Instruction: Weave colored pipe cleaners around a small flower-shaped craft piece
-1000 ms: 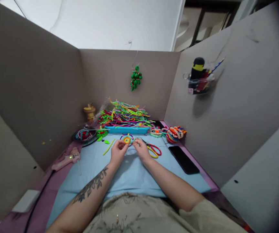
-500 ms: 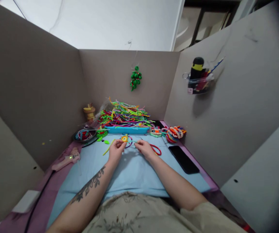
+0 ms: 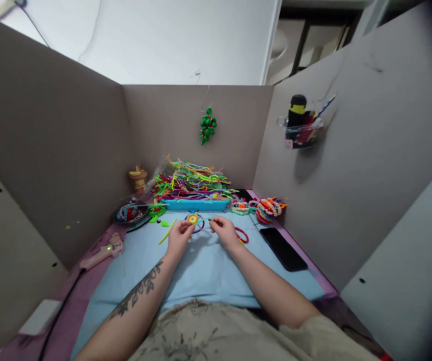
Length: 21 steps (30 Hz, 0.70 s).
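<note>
A light turquoise pipe cleaner point(image 3: 202, 220) spans the gap between my two hands, arching slightly upward. My left hand point(image 3: 180, 234) pinches one end of it between thumb and fingers. The other end is in the pinch of my right hand point(image 3: 222, 231). Just behind the strand, a round yellow and orange piece with a purple ring point(image 3: 193, 218) lies on the blue cloth point(image 3: 208, 271). To the left of my left hand is a yellow-green pipe cleaner point(image 3: 167, 232). Red looped pipe cleaners point(image 3: 243, 234) lie beside my right hand, partly covered by it.
A blue tray point(image 3: 197, 205) heaped with colourful pipe cleaners point(image 3: 193, 178) stands at the back. A black phone point(image 3: 283, 249) lies at right, a pink glue gun point(image 3: 103, 251) at left. Finished woven pieces point(image 3: 270, 208) sit back right. Grey panels point(image 3: 201, 100) enclose the table.
The turquoise strand has bowed upward between my hands, which have stayed nearly in place. The whole view has shifted slightly with my head.
</note>
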Available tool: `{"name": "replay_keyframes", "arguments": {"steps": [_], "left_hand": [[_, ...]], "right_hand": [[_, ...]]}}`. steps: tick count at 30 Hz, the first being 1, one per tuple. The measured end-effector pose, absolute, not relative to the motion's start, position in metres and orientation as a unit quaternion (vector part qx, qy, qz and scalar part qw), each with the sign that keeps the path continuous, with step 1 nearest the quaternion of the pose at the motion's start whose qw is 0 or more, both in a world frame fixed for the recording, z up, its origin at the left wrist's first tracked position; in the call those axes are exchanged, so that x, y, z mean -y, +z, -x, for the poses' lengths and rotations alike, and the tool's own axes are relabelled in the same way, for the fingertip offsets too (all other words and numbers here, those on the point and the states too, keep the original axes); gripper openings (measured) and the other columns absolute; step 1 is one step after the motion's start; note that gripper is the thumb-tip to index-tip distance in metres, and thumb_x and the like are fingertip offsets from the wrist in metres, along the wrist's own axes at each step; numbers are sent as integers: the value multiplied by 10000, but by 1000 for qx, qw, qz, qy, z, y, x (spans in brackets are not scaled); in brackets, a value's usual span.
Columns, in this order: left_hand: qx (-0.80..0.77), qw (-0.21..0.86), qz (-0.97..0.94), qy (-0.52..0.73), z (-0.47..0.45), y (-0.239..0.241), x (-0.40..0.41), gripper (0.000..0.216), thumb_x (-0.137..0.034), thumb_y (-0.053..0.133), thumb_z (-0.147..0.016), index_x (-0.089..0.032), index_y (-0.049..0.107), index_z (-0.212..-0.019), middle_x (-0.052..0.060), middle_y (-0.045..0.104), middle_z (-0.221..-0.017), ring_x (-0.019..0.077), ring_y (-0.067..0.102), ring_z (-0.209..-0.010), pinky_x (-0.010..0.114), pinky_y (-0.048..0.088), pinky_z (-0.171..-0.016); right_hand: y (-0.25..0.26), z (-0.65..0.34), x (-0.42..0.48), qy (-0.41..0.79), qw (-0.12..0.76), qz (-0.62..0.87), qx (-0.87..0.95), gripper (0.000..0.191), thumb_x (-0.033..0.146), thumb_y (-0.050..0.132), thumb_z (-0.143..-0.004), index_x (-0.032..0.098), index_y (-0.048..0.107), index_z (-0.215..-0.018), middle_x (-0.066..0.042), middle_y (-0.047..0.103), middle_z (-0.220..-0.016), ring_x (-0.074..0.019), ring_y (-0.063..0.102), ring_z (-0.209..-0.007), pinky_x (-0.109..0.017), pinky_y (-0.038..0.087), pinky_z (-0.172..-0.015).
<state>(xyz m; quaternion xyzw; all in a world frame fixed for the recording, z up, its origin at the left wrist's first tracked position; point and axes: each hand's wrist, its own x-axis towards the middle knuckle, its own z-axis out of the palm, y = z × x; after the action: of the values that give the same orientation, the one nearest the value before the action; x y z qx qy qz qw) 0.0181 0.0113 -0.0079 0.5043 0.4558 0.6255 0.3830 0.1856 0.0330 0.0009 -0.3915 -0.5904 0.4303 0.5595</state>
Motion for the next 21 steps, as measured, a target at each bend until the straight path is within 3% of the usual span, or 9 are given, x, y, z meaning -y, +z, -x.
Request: {"name": "replay_keyframes", "arguments": {"steps": [5,11,17,21], "left_hand": [[-457,413,-519,593,-21,-6,-9,290,-350,708,-614,-145,573,-769,-13,609,-570,93,517,-462,188,377,-439],[-441,428,-530,584,-21,-6,-9,282,-332,719,-607,-142,573,-756,-27,590,-544,80,492,-446,180,371,-432],[-440,430,-526,587,-20,-7,-10,279,-316,726,-601,-141,569,-750,-28,587,-533,70,473,-429,175,355,-421],[-426,440,-528,588,-20,-7,-10,282,-320,725,-602,-140,574,-758,-15,607,-588,81,505,-463,177,362,-423]], "right_hand": [[-5,-182,-35,421,596,379,570,222,365,595,-678,184,546,-796,17,547,-615,-133,520,-564,-247,427,-543],[-9,-183,-35,344,554,404,642,155,323,599,-692,169,598,-695,14,541,-620,-131,497,-599,-248,410,-590],[-13,-185,-40,287,510,417,696,128,314,647,-679,189,663,-655,-60,551,-968,-203,517,-953,-356,374,-896],[-19,-182,-42,315,477,389,723,143,301,594,-741,194,661,-675,-74,504,-1170,-225,455,-1117,-408,311,-984]]}}
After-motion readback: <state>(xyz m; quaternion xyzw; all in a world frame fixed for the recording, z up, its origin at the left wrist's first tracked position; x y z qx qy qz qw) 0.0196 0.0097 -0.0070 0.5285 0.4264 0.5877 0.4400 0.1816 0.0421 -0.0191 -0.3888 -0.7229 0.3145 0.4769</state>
